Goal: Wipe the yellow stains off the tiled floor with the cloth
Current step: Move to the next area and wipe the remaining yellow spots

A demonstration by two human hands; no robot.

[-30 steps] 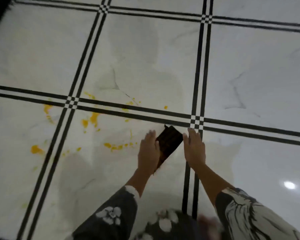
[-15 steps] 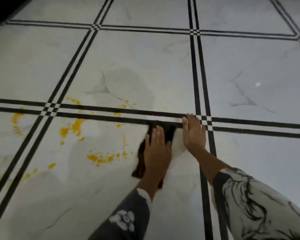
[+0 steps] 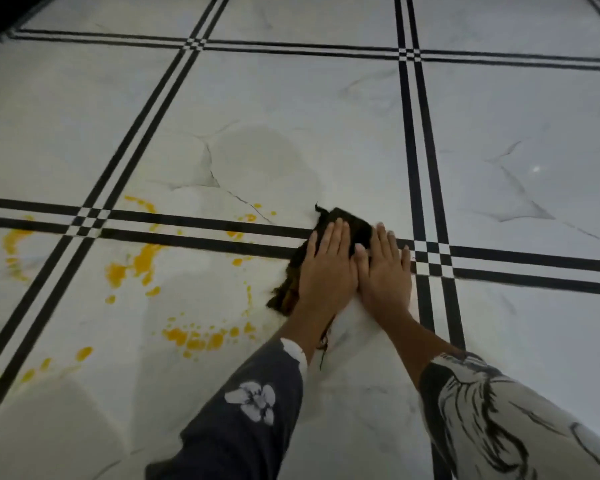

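Both hands, left hand (image 3: 328,268) and right hand (image 3: 383,271), pressed flat-fingered on the dark cloth (image 3: 347,225); being soft and limp, it likely needed palm pressure, not edge pinching.

1 cloth (image 3: 359,228), 2 hands (image 3: 326,268) (image 3: 383,271) (approx. doz. stains (image 3: 142,258)).

— What sort of place are we looking at?
— It is looking like an indoor room, most likely in a home. A glossy tiled floor (image 3: 291,98) in a white marble pattern is filling the whole view.
— What is giving that away?
— Black double lines (image 3: 187,241) are running between the tiles and meeting at a checkered crossing (image 3: 430,259). Up and right of that crossing, a glint of light (image 3: 536,169) is reflecting off the polish. Left of it, yellow stains (image 3: 142,259) are lying spattered. Which room it is, I am not managing to tell.
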